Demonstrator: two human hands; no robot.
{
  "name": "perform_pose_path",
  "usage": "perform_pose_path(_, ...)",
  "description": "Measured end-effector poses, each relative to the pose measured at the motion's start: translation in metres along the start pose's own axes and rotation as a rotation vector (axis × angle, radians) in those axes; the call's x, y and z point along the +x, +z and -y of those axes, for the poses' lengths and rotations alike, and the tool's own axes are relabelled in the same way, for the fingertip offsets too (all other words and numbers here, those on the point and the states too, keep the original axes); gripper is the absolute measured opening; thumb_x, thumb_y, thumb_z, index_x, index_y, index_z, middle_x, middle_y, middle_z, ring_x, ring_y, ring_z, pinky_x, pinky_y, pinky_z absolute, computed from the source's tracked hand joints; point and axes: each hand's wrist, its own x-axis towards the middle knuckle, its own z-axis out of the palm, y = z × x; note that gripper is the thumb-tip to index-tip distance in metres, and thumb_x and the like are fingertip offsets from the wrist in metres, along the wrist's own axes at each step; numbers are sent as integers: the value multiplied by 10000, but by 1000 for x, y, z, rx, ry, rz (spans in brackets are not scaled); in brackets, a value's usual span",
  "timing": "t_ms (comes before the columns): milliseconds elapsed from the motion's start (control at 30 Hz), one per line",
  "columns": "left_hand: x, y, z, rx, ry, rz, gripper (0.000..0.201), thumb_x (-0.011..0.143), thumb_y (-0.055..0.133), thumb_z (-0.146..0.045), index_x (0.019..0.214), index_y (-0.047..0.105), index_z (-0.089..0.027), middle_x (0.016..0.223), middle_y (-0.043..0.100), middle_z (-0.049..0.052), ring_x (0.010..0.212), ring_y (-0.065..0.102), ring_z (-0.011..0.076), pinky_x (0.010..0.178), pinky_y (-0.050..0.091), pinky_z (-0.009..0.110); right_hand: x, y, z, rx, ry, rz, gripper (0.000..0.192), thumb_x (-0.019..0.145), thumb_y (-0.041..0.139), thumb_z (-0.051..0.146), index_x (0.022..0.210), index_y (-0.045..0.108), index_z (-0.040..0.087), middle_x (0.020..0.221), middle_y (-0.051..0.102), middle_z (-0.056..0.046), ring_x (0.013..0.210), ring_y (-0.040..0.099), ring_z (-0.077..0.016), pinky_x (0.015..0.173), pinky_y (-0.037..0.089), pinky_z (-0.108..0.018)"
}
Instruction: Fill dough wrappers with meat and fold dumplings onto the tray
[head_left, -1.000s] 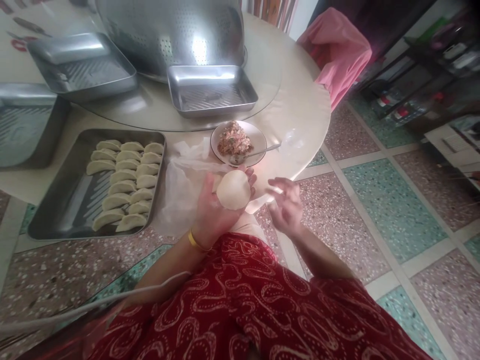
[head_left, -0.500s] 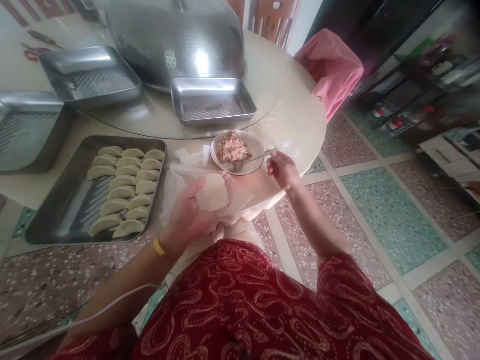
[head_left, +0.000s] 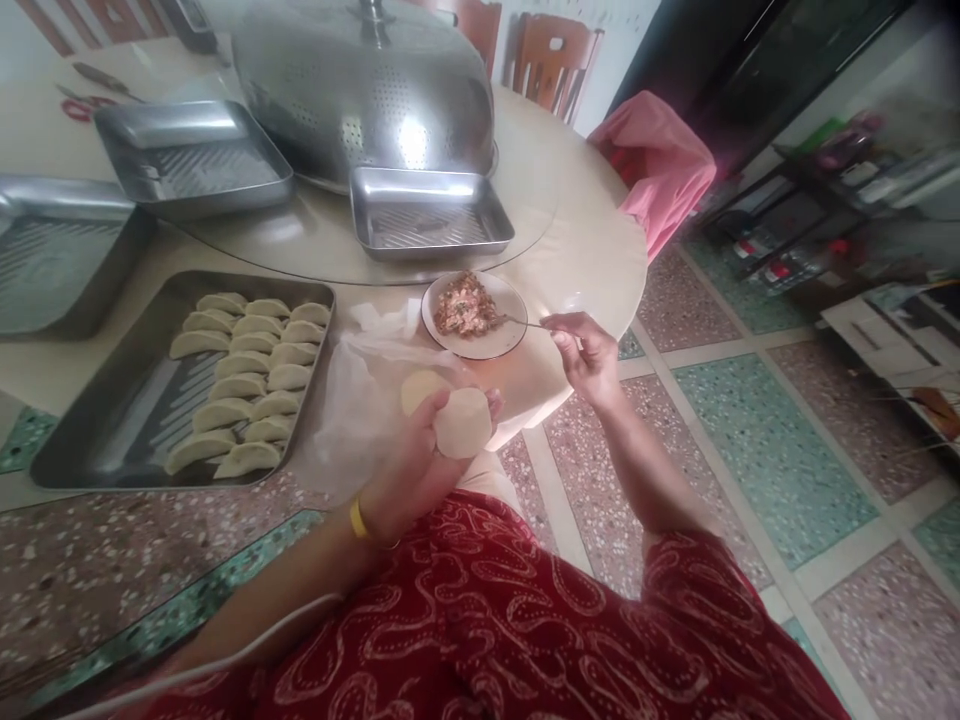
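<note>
My left hand [head_left: 420,460] holds a round white dumpling wrapper [head_left: 463,421] in its palm, just above the table's near edge. More wrappers [head_left: 420,388] lie on a clear plastic bag [head_left: 360,390] beside it. My right hand [head_left: 587,350] grips the handle of a metal spoon [head_left: 521,322], whose bowl rests in the minced meat filling [head_left: 463,305] on a small white plate [head_left: 501,344]. A steel tray [head_left: 127,420] to the left carries rows of several folded dumplings [head_left: 244,380].
Three empty steel trays [head_left: 431,215] [head_left: 191,160] [head_left: 52,255] and a large perforated metal dome cover [head_left: 360,80] stand on the round beige table [head_left: 592,250]. A pink cloth [head_left: 652,170] drapes a chair at right. Wooden chairs [head_left: 551,60] stand behind. Terrazzo floor lies below.
My right hand reached from beside the wrapper to the plate and took hold of the spoon handle. My left hand kept the wrapper, shifting slightly.
</note>
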Motion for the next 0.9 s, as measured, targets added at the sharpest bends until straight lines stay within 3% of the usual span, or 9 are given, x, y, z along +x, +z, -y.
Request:
perform_pose_path(200,0,3,3,-6,-29,-19,567,983,455,-357,1391,479,36,1158,707,231,1049,705,265,918,582,325,5,16,-20,-93,-144,23,277,974,501,527,907,699,345,896,760,26,903,668,-222,840,532,-446)
perform_pose_path(433,-2,5,-1,-18,-14,-12,579,990,416,-425,1350,523,16,1129,713,236,1055,701,289,920,588,369,-3,24,-36,-41,-238,97,202,991,520,440,1086,698,451,911,759,79,842,630,-200,780,498,-398)
perform_pose_path(567,0,3,-2,-36,-4,-12,514,977,444,-386,1299,572,-7,1139,716,219,1089,690,284,926,589,361,-8,13,-31,-24,-247,153,198,979,551,418,1114,693,451,943,762,76,926,621,-211,804,507,-405)
perform_pose_path(700,2,4,-1,-30,-2,-47,496,975,437,-374,1238,603,12,1114,717,232,1126,671,293,959,577,373,-6,4,-21,-41,-191,150,181,958,561,482,1024,722,433,938,762,59,949,623,-223,813,525,-426)
perform_pose_path(900,0,8,-1,-27,7,-75,464,974,438,-356,1185,627,12,1095,722,230,1112,674,288,960,575,373,6,17,-7,-37,-244,92,176,976,549,447,989,714,388,915,766,57,907,648,-200,799,523,-402)
